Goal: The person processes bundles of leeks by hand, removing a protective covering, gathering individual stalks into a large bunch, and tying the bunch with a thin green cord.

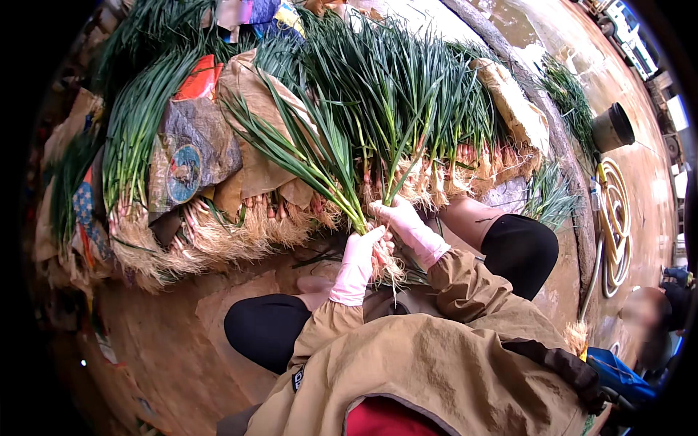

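Note:
Both my hands wear pale pink gloves and meet in front of my knees. My left hand (356, 261) is closed round the lower stems of a bunch of green garlic (336, 174), whose long leaves fan up and to the left. Pinkish bulbs and straw-coloured roots (389, 267) hang beneath, between the hands. Close beside it on the right, my right hand (408, 224) is closed on the base of some green garlic stalks; the fingers partly hide how many. Just beyond stands a dense row of green garlic (378, 80), roots toward me.
More green garlic (134, 145) lies at the left, partly under a grey sack (196, 145) and brown paper (254, 131). To the right are a stone curb (574, 189), a black bucket (613, 128) and a coiled yellowish hose (616, 218). Another person (658, 320) is at the right rim.

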The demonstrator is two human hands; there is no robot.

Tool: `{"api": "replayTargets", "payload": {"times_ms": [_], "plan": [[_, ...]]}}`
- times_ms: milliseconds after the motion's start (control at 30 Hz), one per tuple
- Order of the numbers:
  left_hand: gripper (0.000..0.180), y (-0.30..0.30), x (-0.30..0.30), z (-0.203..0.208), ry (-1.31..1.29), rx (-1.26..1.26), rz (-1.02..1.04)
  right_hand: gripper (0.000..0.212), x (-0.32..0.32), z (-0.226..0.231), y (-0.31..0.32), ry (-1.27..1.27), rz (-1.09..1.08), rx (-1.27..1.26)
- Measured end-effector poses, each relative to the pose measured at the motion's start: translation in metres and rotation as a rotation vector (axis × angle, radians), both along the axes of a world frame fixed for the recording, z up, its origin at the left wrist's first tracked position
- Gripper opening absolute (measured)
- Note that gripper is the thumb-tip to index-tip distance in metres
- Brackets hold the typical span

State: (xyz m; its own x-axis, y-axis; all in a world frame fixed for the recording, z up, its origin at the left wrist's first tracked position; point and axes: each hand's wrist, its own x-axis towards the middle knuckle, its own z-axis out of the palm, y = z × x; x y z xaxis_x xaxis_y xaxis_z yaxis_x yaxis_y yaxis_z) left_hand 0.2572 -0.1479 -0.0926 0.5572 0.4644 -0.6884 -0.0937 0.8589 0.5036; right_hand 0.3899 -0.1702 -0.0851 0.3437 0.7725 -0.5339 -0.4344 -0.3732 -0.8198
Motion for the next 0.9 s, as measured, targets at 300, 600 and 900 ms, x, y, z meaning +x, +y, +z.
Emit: {"api": "replayTargets", "payload": {"times_ms": [300,600,900], "plan": [[0.008,-0.014,0.015,-0.004,-0.046,0.143,0.135,0.027,0.006,0.012,-0.011,0.106,-0.031,-0.083],[0.010,-0.017,0.017,0.000,-0.207,0.086,0.138,0.029,0.025,-0.056,0.004,-0.618,-0.241,0.120],[0.025,0.010,-0.010,0.029,-0.594,0.095,0.241,0.051,0.076,0.014,-0.019,-1.161,0.670,-0.433]]}}
